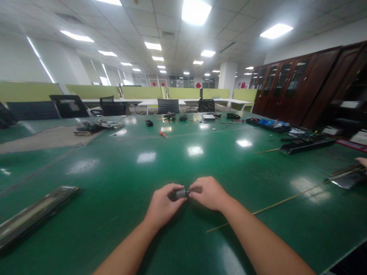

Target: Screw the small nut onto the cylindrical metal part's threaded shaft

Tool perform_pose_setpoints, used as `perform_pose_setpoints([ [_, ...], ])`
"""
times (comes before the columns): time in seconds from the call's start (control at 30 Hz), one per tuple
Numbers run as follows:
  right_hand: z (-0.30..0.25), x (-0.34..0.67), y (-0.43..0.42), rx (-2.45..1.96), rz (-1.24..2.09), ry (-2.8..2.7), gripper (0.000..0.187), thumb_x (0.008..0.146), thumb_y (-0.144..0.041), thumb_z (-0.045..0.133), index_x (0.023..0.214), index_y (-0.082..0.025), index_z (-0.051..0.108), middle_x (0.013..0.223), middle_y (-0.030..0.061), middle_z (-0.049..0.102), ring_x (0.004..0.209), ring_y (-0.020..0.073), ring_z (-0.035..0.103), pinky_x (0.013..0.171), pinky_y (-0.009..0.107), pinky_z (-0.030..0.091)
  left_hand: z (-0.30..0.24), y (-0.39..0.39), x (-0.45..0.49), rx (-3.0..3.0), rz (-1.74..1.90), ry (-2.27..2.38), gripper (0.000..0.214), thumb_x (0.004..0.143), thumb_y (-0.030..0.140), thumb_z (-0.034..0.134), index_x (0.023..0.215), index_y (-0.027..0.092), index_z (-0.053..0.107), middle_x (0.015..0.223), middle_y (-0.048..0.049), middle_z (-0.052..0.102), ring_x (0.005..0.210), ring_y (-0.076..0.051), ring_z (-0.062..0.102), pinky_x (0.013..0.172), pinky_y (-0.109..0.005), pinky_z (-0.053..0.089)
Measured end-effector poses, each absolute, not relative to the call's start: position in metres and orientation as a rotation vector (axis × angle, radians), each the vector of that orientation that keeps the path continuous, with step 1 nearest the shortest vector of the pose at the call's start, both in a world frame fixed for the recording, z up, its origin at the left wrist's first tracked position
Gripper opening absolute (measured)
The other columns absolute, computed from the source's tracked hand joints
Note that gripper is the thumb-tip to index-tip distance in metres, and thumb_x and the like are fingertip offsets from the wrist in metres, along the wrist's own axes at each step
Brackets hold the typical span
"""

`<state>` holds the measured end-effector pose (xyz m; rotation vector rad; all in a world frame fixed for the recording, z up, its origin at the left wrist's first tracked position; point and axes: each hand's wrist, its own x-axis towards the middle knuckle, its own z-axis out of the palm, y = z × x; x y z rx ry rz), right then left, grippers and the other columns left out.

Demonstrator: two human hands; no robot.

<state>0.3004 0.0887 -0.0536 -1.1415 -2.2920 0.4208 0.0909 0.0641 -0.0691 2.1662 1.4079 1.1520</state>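
Observation:
Just above the green tabletop, my left hand (pixel 164 204) is closed around a small dark cylindrical part with a grey body (pixel 180 193). My right hand (pixel 208 194) pinches a thinner, dark, ridged piece (pixel 187 192) at the right end of that cylinder. The two pieces meet between my fingertips; whether they are joined cannot be made out. A long thin rod (pixel 289 198) lies on the table and passes under my right forearm.
A long clear-wrapped package (pixel 34 214) lies at the left. An orange screwdriver (pixel 163 135) is farther back, near several black parts. Black trays (pixel 268 124) and a long dark box (pixel 308 146) sit at right. Another person's hand (pixel 361 162) shows at the right edge.

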Motion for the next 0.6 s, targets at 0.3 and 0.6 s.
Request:
perform_pose_setpoints([
  [0.3, -0.0526, 0.301, 0.0882, -1.151, 0.395, -2.291, 0.018, 0.083, -0.031, 0.067, 0.096, -0.025, 0.078, 0.09, 0.0025, 0.075, 0.084, 0.0188, 0.065, 0.074, 0.028, 0.044, -0.0686, 0.0649, 0.0908, 2.157, 1.135, 1.44, 0.024, 0.073, 0.026, 0.075, 0.096, 0.023, 0.073, 0.094, -0.0023, 0.074, 0.087, -0.022, 0.069, 0.081, -0.033, 0.054],
  [0.6, -0.0538, 0.3013, 0.0895, -1.152, 0.394, -2.283, 0.018, 0.083, -0.032, 0.067, 0.096, -0.025, 0.078, 0.09, 0.0024, 0.075, 0.084, 0.019, 0.066, 0.074, 0.029, 0.044, -0.0704, 0.0642, 0.0894, 2.132, 1.129, 1.433, 0.025, 0.073, 0.025, 0.075, 0.097, 0.024, 0.072, 0.095, -0.0005, 0.073, 0.088, -0.02, 0.068, 0.082, -0.031, 0.052],
])
